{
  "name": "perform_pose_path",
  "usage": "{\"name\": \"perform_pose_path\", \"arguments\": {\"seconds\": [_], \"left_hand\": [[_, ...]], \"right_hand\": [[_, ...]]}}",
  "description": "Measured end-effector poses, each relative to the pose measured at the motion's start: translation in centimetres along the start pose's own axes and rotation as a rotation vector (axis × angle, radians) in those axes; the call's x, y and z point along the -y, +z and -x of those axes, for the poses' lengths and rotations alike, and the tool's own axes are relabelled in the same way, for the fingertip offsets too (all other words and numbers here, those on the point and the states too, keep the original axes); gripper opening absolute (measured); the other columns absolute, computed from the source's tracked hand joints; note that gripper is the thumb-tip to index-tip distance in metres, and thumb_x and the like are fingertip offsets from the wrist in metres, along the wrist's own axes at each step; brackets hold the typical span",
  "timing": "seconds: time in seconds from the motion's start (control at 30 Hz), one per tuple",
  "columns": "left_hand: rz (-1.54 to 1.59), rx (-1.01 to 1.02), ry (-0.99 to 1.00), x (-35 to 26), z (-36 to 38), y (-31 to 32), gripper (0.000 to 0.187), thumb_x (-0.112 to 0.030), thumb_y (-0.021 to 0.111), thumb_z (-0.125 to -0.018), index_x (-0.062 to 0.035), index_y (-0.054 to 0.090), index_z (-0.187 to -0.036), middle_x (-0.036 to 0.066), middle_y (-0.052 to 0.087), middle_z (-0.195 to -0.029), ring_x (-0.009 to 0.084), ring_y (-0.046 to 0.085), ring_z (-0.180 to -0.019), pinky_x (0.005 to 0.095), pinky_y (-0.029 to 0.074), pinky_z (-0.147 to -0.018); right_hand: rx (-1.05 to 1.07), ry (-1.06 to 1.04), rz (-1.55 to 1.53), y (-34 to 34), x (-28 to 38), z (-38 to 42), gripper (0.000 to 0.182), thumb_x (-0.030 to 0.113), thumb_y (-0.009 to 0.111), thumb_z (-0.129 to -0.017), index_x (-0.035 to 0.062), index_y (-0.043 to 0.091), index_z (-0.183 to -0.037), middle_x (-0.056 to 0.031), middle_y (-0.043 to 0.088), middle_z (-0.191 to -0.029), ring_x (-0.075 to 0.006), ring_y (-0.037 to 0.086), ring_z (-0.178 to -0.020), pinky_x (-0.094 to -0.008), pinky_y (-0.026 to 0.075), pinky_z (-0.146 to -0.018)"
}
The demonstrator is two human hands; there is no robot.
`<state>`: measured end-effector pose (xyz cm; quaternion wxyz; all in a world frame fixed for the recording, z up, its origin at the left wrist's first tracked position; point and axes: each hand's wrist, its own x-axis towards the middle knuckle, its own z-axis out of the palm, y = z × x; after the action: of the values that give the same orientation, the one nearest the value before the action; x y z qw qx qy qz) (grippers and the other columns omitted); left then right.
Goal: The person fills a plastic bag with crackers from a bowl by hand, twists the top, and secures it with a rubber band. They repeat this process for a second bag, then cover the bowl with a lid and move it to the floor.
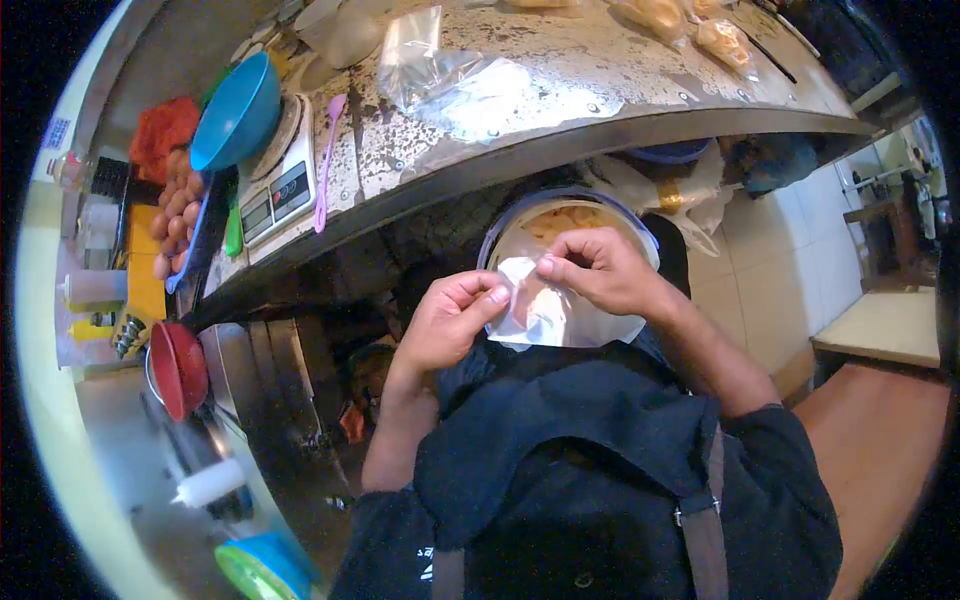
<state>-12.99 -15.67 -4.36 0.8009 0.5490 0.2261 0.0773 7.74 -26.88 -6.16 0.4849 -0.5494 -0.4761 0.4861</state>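
A clear plastic bag (545, 318) hangs between my two hands, above my lap. My left hand (452, 318) pinches its left edge between thumb and fingers. My right hand (605, 272) pinches the top edge near the middle. Behind the bag, a round tub (645, 235) with a bluish-purple rim holds orange-yellow food pieces (572, 222); the bag and my hands cover its near part.
The worn metal counter (480, 125) ahead carries a digital scale (285, 195), a blue bowl (238, 112), a pink spoon (330, 150), loose plastic bags (412, 60) and filled bags (725, 45). Eggs (178, 215) sit at the left. A wooden bench (875, 440) is on the right.
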Motion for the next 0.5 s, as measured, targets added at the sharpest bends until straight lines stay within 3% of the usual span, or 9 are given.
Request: {"name": "perform_pose_path", "arguments": {"seconds": [0.17,0.23,0.27,0.33,0.4,0.47,0.5], "left_hand": [[-0.096,-0.122,0.059,1.2,-0.3,0.1,0.015,-0.012,0.061,-0.094,0.0017,0.066,-0.094,0.004,0.067,-0.083,0.0070,0.059,-0.074,0.0233,0.048,-0.068],[-0.234,-0.230,-0.011,1.5,-0.3,0.5,0.015,-0.011,0.063,-0.092,0.0029,0.065,-0.094,0.004,0.067,-0.080,0.0079,0.060,-0.071,0.0238,0.049,-0.065],[-0.234,-0.229,-0.010,1.7,-0.2,0.7,0.015,-0.011,0.063,-0.092,0.0029,0.065,-0.094,0.004,0.067,-0.080,0.0079,0.060,-0.071,0.0238,0.049,-0.065],[-0.396,-0.216,0.012,2.2,0.1,1.2,0.015,-0.011,0.066,-0.090,0.0034,0.066,-0.092,0.005,0.068,-0.079,0.0083,0.061,-0.071,0.0239,0.049,-0.064],[-0.480,-0.198,0.018,2.8,0.4,1.8,0.014,-0.011,0.068,-0.088,0.0026,0.067,-0.090,0.005,0.068,-0.079,0.0081,0.061,-0.071,0.0242,0.049,-0.065],[-0.655,-0.174,0.038,3.5,0.7,2.4,0.013,-0.011,0.071,-0.084,0.0009,0.068,-0.086,0.005,0.069,-0.077,0.0079,0.062,-0.070,0.0248,0.050,-0.066],[-0.577,-0.190,0.023,4.1,0.8,2.7,0.015,-0.013,0.073,-0.082,0.0001,0.067,-0.083,0.006,0.069,-0.077,0.0091,0.062,-0.070,0.0265,0.050,-0.067]], "right_hand": [[-0.084,-0.040,0.121,-0.2,0.4,-0.2,0.021,0.016,0.073,-0.085,0.0029,0.063,-0.097,0.0029,0.061,-0.085,-0.0035,0.050,-0.065,-0.0201,0.043,-0.057],[-0.338,-0.336,0.435,0.2,1.2,0.0,0.038,0.015,0.078,-0.078,0.0045,0.061,-0.109,-0.0029,0.060,-0.104,-0.0063,0.052,-0.063,-0.0219,0.046,-0.058],[-0.338,-0.337,0.436,0.4,1.7,0.4,0.038,0.015,0.078,-0.078,0.0045,0.061,-0.109,-0.0029,0.060,-0.104,-0.0063,0.052,-0.063,-0.0219,0.046,-0.058],[-0.071,-0.264,0.407,0.9,2.3,1.4,0.052,0.015,0.081,-0.073,0.0079,0.057,-0.119,-0.0066,0.054,-0.116,-0.0092,0.053,-0.062,-0.0235,0.046,-0.056],[0.019,-0.238,0.451,1.3,0.5,2.0,0.055,0.019,0.084,-0.070,0.0108,0.059,-0.118,-0.0081,0.055,-0.110,-0.0098,0.053,-0.062,-0.0251,0.046,-0.054],[-0.187,-0.271,0.538,2.1,-0.2,2.9,0.055,0.024,0.087,-0.066,0.0089,0.059,-0.110,-0.0100,0.055,-0.104,-0.0123,0.055,-0.062,-0.0267,0.046,-0.053],[-0.336,-0.264,0.539,2.4,-0.6,3.4,0.051,0.028,0.089,-0.064,0.0068,0.058,-0.099,-0.0089,0.057,-0.092,-0.0114,0.056,-0.064,-0.0270,0.046,-0.054]]}}
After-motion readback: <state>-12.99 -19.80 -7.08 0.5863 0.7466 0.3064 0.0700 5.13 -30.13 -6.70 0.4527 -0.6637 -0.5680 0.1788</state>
